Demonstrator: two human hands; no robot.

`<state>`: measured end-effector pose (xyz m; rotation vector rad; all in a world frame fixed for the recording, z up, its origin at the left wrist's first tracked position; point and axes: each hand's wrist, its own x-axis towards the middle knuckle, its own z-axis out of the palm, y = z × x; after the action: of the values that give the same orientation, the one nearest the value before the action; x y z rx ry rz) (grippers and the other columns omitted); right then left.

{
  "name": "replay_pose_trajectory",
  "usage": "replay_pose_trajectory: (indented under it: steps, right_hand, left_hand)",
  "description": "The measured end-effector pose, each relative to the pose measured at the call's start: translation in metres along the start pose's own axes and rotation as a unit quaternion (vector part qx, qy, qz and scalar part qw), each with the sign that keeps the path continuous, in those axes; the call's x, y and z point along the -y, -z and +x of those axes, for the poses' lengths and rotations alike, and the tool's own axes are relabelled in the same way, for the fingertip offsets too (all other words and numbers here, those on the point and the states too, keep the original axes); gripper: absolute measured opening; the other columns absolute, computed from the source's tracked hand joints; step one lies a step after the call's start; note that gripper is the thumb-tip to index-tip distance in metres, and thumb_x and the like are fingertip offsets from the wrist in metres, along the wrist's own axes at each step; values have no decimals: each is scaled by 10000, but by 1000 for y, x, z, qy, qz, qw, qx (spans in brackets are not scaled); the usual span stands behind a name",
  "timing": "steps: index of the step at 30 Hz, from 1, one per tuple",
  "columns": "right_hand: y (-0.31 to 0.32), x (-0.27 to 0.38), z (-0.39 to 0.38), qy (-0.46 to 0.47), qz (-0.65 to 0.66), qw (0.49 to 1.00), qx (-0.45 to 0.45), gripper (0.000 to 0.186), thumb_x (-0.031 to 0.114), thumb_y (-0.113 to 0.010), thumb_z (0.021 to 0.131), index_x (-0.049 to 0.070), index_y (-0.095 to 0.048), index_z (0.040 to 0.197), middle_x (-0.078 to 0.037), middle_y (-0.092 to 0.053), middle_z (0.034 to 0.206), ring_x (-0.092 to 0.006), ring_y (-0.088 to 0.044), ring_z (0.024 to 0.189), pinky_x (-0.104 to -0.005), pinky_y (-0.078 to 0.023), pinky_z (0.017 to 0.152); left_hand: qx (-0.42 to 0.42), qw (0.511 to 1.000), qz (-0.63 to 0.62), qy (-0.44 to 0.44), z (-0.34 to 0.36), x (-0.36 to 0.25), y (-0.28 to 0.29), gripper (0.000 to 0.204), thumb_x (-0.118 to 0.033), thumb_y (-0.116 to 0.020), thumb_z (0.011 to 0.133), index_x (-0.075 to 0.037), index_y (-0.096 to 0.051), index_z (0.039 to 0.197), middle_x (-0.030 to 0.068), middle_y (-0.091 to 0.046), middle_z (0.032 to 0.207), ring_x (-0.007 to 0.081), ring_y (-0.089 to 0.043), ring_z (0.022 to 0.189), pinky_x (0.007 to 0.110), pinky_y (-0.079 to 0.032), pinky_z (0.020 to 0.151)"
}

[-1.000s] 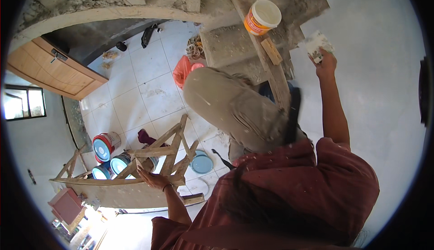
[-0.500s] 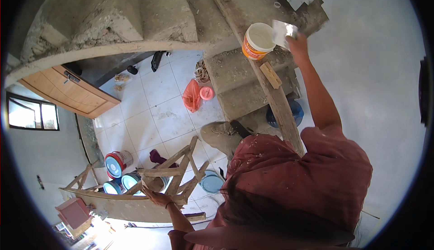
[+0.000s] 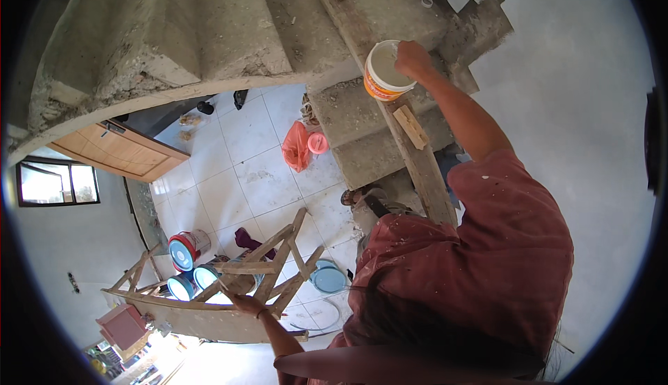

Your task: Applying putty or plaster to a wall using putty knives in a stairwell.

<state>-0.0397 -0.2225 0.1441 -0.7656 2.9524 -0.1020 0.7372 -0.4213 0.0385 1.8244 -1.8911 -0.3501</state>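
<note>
My right hand (image 3: 412, 59) is closed at the rim of a white and orange bucket (image 3: 383, 87). The broad metal scraper it held a moment ago is mostly hidden by the hand and bucket. Pale paste shows inside the bucket, which stands on a long wooden plank (image 3: 417, 166) laid by the concrete steps. Low on the left, my left hand (image 3: 245, 304) has its fingers closed on a thin, pale piece that I cannot make out. That hand appears in front of a wooden trestle bench (image 3: 202, 324).
A wood block (image 3: 411, 127) lies on the plank. Concrete stairs (image 3: 229, 30) rise at the upper left. Below on the tiles are a red plastic bag (image 3: 296, 147), a pink tub (image 3: 317, 143), a blue lid (image 3: 327, 278) and several paint pails (image 3: 182, 253). A pale wall (image 3: 557, 127) fills the right.
My right hand has moved left and slightly down, bringing the scraper from beside the bucket to its mouth. The left hand stays near the trestle, and the whole view has shifted a little.
</note>
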Motion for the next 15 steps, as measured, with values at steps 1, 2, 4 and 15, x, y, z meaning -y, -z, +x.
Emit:
replay_pose_trajectory:
  steps: [1,2,4,15]
  right_hand:
    - [-6,-3,-2,-2,1,1000,2,244,119,-647,704,-6,-684,910,-229,-688,903,-366,-681,881,-448,-562,752]
    - [-15,-2,2,17,2,1000,-15,227,125,-655,708,6,-690,897,-218,-693,898,-359,-685,870,-445,-564,748]
    - [-27,0,4,27,5,999,-35,209,132,-663,712,17,-697,885,-206,-697,893,-352,-688,858,-441,-566,744]
    - [-28,10,11,56,-5,995,81,160,152,-679,706,59,-719,830,-180,-707,867,-335,-696,839,-441,-557,710]
  left_hand:
    - [-8,1000,-6,-23,-15,-25,-4,534,78,-349,912,-55,-442,1420,179,-498,1406,328,-495,1279,389,-387,1076]
    - [19,999,-13,-39,-33,-19,-13,559,91,-337,891,-52,-440,1422,171,-495,1413,309,-496,1281,379,-383,1076]
    - [72,994,12,-79,-71,-51,-28,507,102,-382,888,5,-476,1377,194,-567,1324,329,-574,1159,396,-439,1003]
    - [256,959,-101,68,-221,-84,-40,397,-132,-433,984,-71,-499,1371,146,-560,1341,303,-572,1153,425,-499,857]
